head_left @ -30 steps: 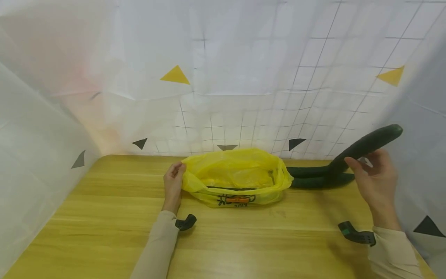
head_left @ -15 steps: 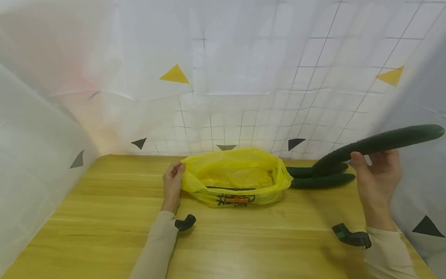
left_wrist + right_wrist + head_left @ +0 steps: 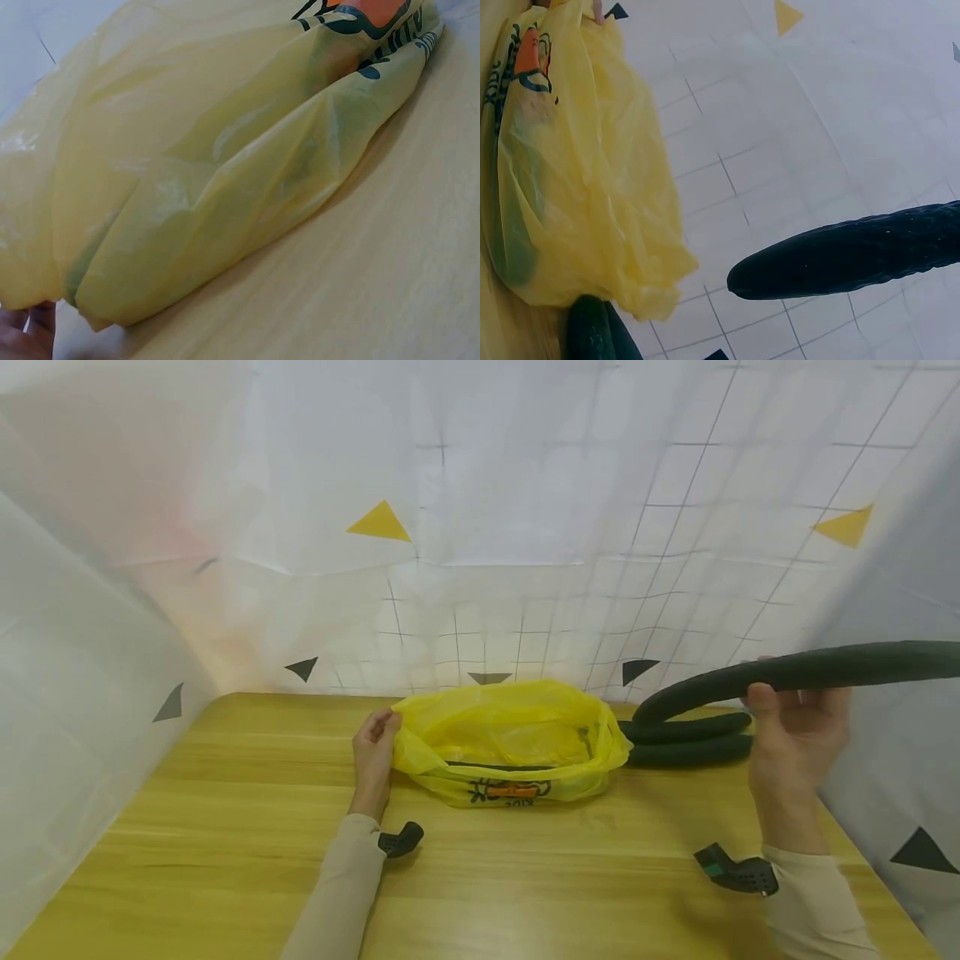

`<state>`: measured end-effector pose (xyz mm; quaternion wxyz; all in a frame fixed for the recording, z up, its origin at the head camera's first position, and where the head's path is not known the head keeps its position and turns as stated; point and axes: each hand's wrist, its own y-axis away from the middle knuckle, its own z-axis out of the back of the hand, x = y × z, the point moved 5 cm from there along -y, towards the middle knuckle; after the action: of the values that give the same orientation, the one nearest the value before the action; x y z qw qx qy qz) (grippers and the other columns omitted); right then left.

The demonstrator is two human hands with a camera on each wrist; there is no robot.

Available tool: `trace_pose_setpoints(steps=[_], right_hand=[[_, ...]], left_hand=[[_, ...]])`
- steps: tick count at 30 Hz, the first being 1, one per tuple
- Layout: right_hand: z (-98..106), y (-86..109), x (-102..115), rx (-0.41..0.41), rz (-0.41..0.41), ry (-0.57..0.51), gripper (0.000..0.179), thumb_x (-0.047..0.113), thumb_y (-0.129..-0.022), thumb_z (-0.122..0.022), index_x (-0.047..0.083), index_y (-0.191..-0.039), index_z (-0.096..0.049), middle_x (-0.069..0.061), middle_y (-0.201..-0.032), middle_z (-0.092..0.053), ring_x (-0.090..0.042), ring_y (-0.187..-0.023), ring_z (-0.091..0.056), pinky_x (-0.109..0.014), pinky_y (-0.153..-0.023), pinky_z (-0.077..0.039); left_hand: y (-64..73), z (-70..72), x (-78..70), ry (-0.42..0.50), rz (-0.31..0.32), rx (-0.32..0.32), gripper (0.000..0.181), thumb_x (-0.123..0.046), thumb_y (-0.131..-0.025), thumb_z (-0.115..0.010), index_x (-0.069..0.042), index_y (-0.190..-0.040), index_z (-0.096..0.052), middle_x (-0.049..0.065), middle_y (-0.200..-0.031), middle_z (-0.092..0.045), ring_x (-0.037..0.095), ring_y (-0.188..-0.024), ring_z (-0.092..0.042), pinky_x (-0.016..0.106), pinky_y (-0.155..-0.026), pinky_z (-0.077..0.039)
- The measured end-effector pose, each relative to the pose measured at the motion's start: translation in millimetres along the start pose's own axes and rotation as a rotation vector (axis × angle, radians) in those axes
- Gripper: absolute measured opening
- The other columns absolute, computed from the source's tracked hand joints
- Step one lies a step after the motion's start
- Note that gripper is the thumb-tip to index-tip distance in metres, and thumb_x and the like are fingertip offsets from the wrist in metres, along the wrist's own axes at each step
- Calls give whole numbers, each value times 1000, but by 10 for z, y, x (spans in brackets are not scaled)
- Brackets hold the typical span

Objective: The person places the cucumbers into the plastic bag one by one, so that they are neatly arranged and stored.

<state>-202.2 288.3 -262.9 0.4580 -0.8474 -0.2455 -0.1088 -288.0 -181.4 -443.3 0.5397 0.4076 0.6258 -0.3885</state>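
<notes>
My left hand (image 3: pixel 372 758) pinches the left rim of a yellow plastic bag (image 3: pixel 442 787), whose mouth gapes upward; its fingers (image 3: pixel 30 337) barely show in the left wrist view. Something long and dark green (image 3: pixel 495 766) lies inside the bag, mostly hidden by the front wall. On the right, my right hand (image 3: pixel 801 760) grips a long cucumber (image 3: pixel 817 668) in the air. The held cucumber's left end points at the bag, apart from it in the right wrist view. Two more cucumbers, a rear one (image 3: pixel 697 727) and a front one (image 3: pixel 693 751), lie against the bag's right side.
The wooden table (image 3: pixel 525 877) extends in front of the bag. A white sheet (image 3: pixel 510 527) with grid lines and coloured triangles stands behind the table, and a pale sheet (image 3: pixel 900 727) borders it on the right.
My right hand has shifted left with the cucumber, whose left end has come nearer the bag. The cucumber has turned from a steep slant to nearly level. My left hand and the bag stay put.
</notes>
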Motion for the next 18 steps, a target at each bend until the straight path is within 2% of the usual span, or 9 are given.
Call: trace_pose_setpoints(steps=[8, 18], right_hand=[[-97, 90, -109, 103, -36, 52, 47, -20, -78, -62, -13, -122, -47, -23, -104, -62, -28, -93, -63, -30, -77, -56], [-239, 202, -261, 253, -40, 66, 40, -21, -76, -63, -17, -114, -51, -22, -104, -63, -30, -104, -61, -31, -91, -50]], left_hand=[[-6, 0, 5, 13, -3, -1, 30, -34, -90, -63, -10, -109, -63, -5, -101, -59, 10, -95, -54, 14, -79, -46], [-5, 2, 10, 9, -22, 5, 30, -35, -90, -63, -11, -109, -63, -4, -102, -59, 10, -95, -54, 15, -79, -46]])
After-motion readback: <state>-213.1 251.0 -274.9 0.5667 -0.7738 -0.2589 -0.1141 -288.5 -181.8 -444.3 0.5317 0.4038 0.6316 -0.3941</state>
